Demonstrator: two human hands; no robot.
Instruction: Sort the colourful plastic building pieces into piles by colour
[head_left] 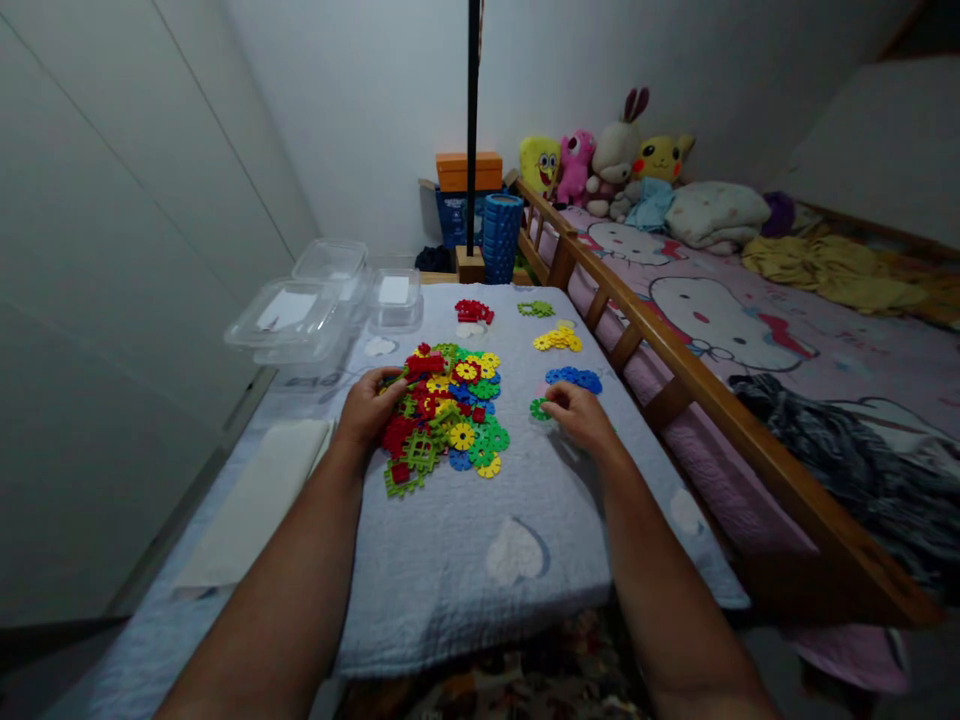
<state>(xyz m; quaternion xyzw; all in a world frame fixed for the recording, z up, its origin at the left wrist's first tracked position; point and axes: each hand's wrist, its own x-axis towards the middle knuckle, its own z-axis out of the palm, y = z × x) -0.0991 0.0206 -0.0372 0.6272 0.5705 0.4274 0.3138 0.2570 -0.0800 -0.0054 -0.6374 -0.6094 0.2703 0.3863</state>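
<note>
From where I stand, the person has both hands over the worktop, which is covered by a pale blue cloth with white hearts, and a jumbled pile of plastic pieces lies between them, closer to the left. The left hand rests against the pile's left edge, fingers bent and thumb over the nearest pieces; I can't tell whether it grips any of them. The right hand, well apart from the pile on its right side, has thumb and fingers pinched on a green disc, which pokes out to the left of the fingertips. Just beyond that hand is a group of blue discs, then, farther off, yellow discs and light green pieces, with red pieces behind the pile. A bit of green shows near the right wrist, too hidden to make out. The pile itself mixes red, yellow, blue and green, round notched discs and square lattices overlapping. Beyond the left hand stand clear plastic containers, and a folded white sheet lies left of the left forearm. The wooden rail of a bed runs along the right.
</note>
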